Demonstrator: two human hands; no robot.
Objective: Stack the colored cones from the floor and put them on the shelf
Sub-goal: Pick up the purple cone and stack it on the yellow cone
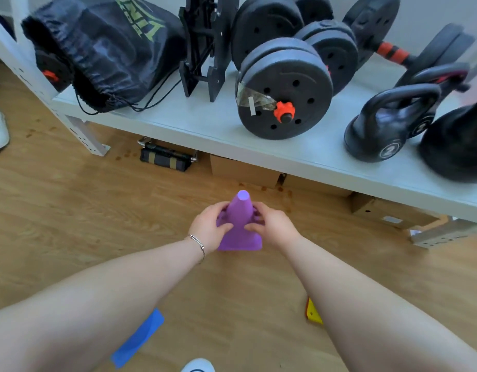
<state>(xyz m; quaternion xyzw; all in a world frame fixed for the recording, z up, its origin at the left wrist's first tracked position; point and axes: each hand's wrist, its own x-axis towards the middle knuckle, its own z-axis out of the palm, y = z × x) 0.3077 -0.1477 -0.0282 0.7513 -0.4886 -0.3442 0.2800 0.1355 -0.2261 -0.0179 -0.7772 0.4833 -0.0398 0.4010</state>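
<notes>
A purple cone [240,224] stands upright over the wooden floor in front of the shelf. My left hand [208,226] grips its left side and my right hand [269,224] grips its right side, fingers wrapped around the body. Whether its base touches the floor I cannot tell. A blue cone [139,338] lies partly hidden under my left forearm. A yellow cone [312,312] peeks out beside my right forearm. The pale grey shelf [205,124] runs across the upper half of the view, beyond the purple cone.
On the shelf sit a black drawstring bag [103,49], a black rack [202,49], dumbbells with black plates [283,95] and kettlebells [387,124]. Cardboard boxes [242,170] and a black strap bundle [165,157] lie under it. A white shoe [198,366] is at the bottom edge.
</notes>
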